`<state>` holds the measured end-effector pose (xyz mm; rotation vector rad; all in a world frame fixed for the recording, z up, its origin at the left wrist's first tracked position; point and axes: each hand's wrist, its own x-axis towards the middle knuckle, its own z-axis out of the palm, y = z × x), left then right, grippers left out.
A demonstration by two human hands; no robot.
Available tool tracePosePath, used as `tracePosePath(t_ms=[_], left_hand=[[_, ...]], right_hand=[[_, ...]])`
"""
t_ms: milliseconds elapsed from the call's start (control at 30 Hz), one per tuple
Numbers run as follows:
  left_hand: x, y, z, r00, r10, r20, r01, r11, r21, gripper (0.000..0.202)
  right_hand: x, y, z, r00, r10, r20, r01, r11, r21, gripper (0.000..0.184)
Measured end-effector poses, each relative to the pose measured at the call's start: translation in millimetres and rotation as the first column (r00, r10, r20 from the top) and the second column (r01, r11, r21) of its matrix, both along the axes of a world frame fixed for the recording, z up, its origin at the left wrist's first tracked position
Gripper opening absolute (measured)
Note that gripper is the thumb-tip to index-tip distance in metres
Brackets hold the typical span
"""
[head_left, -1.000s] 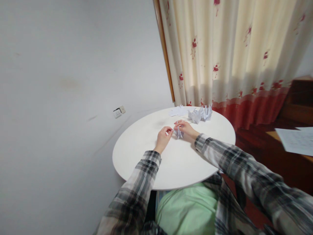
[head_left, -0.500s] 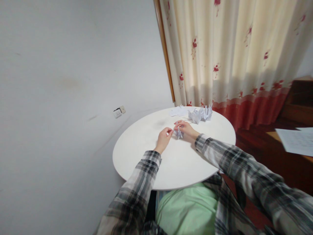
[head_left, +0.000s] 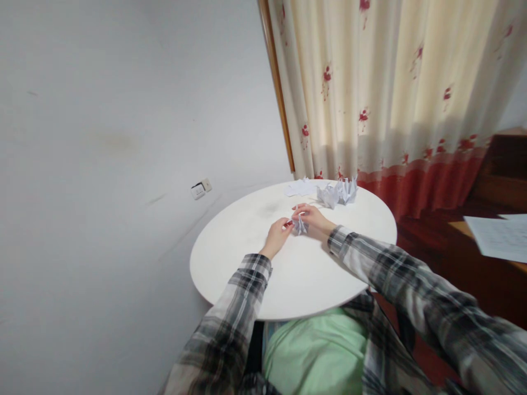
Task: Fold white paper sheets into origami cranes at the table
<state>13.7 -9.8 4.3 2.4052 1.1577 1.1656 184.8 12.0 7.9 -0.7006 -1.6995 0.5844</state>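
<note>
A small folded white paper figure [head_left: 300, 224] is held between both hands over the round white table [head_left: 247, 258]. My left hand [head_left: 277, 233] pinches its left side with fingertips. Fingers of my right hand [head_left: 313, 218] are closed on the figure's right side and top. Both forearms, in plaid sleeves, reach in from the near edge of the table. The figure is small and its exact shape is hard to make out.
Several folded white paper figures [head_left: 338, 192] and flat white paper pieces [head_left: 300, 187] lie at the table's far edge. A floral curtain [head_left: 391, 93] hangs behind. A white wall with a socket [head_left: 200, 188] is at left. Paper sheets [head_left: 500, 236] lie on dark wooden furniture at right.
My left hand has shifted slightly right, closer onto the paper figure. Otherwise the hands stay in the same spot.
</note>
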Motion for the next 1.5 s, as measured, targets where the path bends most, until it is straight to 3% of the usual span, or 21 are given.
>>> tracePosePath(t_ms=[167,267,333,400,533,633,800,967,1233,1367,1500], left_hand=[[-6,9,-4.3,0.994,0.093,0.052,-0.095,0.995,0.021,0.013],[-9,13,-5.0,0.987,0.144,0.073,-0.142,0.989,-0.026,0.011],[-9,13,-4.6,0.986,0.144,0.089,-0.138,0.988,-0.064,0.01],[-8,11,-3.6,0.986,0.121,0.114,-0.11,0.989,-0.098,0.009],[-5,5,-1.6,0.982,0.065,0.175,-0.039,0.988,-0.149,0.008],[-5,5,-2.4,0.969,0.035,0.246,0.016,0.979,-0.204,0.013],[-6,14,-8.0,0.923,0.102,0.371,0.033,0.939,-0.342,0.013],[-7,16,-9.6,0.876,0.144,0.46,0.104,0.876,-0.471,0.015],[-5,5,-0.2,0.751,0.181,0.635,0.233,0.827,-0.512,0.013],[-3,1,4.0,0.684,0.162,0.711,0.285,0.838,-0.465,0.015],[-2,1,4.4,0.63,0.124,0.767,0.344,0.84,-0.419,0.015]], right_hand=[[0,1,-1.9,0.998,-0.031,-0.06,0.027,0.998,-0.051,0.042],[0,6,-4.4,0.988,-0.034,-0.148,0.018,0.994,-0.104,0.065],[0,10,-6.9,0.982,-0.056,-0.183,0.03,0.989,-0.146,0.07],[-1,13,-9.4,0.982,-0.08,-0.173,0.047,0.982,-0.185,0.061],[-4,11,-11.5,0.993,-0.07,-0.09,0.048,0.972,-0.228,0.024],[-4,6,-10.7,0.997,-0.07,-0.034,0.061,0.972,-0.226,0.012],[-1,5,-12.1,0.993,-0.098,0.07,0.113,0.957,-0.267,0.01],[2,6,-16.5,0.987,-0.042,0.154,0.095,0.931,-0.351,0.009],[-3,10,-16.9,0.996,-0.007,-0.091,-0.033,0.898,-0.438,0.013],[-4,6,-11.9,0.964,0.043,-0.262,-0.149,0.906,-0.397,0.022],[-5,-2,-5.8,0.94,0.066,-0.335,-0.189,0.919,-0.347,0.027]])
